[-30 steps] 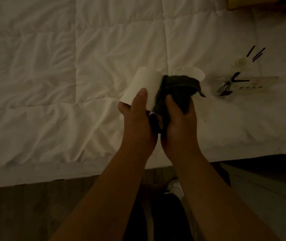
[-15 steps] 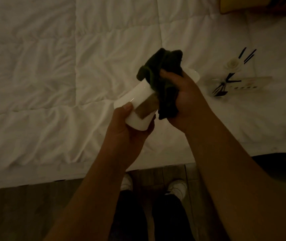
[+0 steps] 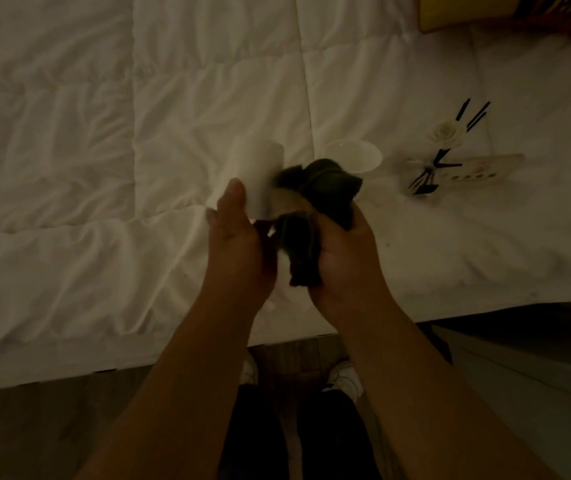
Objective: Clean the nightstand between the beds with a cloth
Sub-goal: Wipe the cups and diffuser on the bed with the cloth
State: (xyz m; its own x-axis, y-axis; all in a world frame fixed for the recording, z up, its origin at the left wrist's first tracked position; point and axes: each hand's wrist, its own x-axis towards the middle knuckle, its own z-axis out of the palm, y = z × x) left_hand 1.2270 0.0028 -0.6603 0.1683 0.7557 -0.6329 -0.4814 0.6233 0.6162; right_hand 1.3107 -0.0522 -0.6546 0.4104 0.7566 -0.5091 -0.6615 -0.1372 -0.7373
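My left hand (image 3: 239, 237) grips a white cup (image 3: 253, 174) tilted on its side over the bed, thumb along its wall. My right hand (image 3: 339, 258) is closed on a bunched dark cloth (image 3: 322, 199), which presses against the cup's right side. The cloth hangs down between both hands and hides part of the cup. A corner of the pale nightstand (image 3: 537, 372) shows at the lower right, below the bed edge.
A second white cup (image 3: 357, 155) lies on the white quilt (image 3: 104, 168) just behind the cloth. A reed diffuser with black sticks and a white flower (image 3: 443, 147) lies beside a white card (image 3: 485, 168). A yellow object (image 3: 457, 12) sits at top right. My shoes (image 3: 343, 379) stand on wooden floor.
The cloth has come down from the cup's upper end to its right side, and my right hand has dropped lower. The cup has turned in my left hand.
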